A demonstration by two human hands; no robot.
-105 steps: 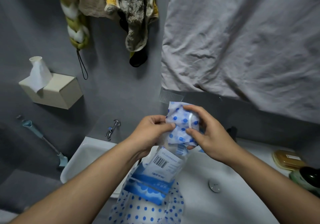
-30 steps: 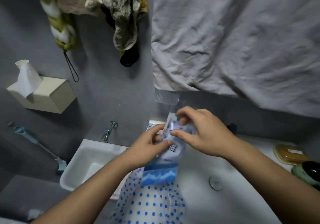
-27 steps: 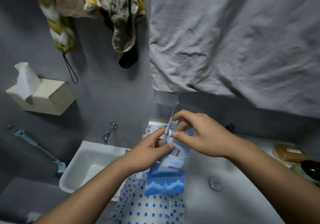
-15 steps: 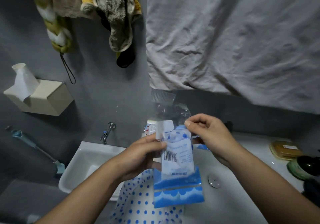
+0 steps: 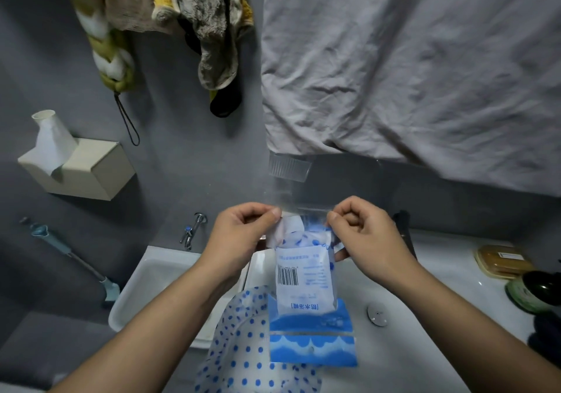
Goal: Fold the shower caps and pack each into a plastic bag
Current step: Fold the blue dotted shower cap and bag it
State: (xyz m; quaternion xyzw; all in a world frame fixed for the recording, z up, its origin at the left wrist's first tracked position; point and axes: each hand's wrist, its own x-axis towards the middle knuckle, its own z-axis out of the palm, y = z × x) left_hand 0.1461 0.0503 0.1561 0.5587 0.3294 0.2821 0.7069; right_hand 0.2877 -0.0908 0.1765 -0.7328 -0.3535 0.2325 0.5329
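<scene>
Left hand and right hand are pinching plastic bag flap at 12 o'clock; fold evenly, cap tucked.

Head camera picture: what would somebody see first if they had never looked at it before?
First, the two hands in the middle, left hand and right hand, pinching the top of a clear bag with a dotted cap tucked inside. Then another dotted cap lying below them on the white sink, and the big grey sheet hanging top right.
</scene>
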